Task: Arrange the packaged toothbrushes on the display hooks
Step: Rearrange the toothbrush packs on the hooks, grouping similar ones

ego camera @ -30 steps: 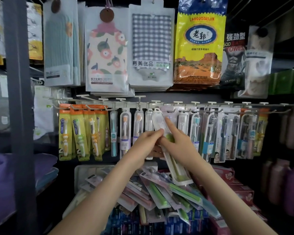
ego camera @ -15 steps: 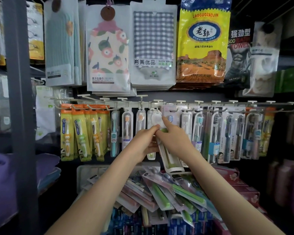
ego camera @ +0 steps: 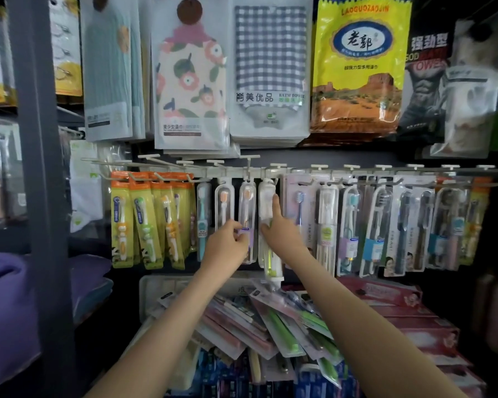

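Nearest, below the hook rail (ego camera: 342,171), a loose pile of packs (ego camera: 273,323) lies slanted in a white tray (ego camera: 150,294). Higher, just under the rail, the left hand (ego camera: 226,249) curls its fingers onto the orange pack (ego camera: 247,222), pinching it at its purple label. Beside it the right hand (ego camera: 281,235) grips the green pack (ego camera: 268,261), thumb on the front and forefinger straight up along it. That pack stands upright with its top at a hook under the rail; whether it is threaded on I cannot tell. Yellow packs (ego camera: 144,222) hang at the rail's left end. Above the rail hang bagged towels (ego camera: 270,70).
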